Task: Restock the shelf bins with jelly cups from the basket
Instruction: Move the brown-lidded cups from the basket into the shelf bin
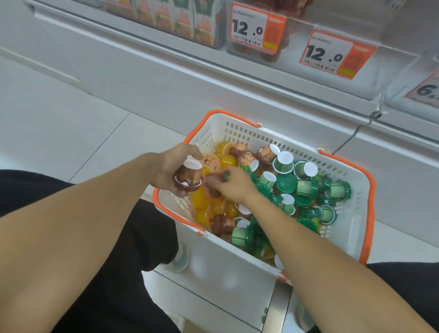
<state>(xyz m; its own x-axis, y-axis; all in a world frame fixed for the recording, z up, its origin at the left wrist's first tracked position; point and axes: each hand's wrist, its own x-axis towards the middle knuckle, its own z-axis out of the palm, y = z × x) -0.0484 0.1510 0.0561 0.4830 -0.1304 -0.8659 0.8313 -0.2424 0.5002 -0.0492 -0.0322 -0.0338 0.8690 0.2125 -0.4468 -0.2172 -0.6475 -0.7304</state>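
Sorting tip: 1 brown plastic jelly cup [188,177] is gripped in the left hand [174,164]; another is being pinched by the right hand [231,183] inside the white orange-rimmed basket [243,132]. Flavours are best gathered separately.

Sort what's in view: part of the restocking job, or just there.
Job: basket; brown cup held in left hand; right hand reaching among the cups; green cups; yellow cups; shelf bins.

Just there: price tags; juice cartons; floor.
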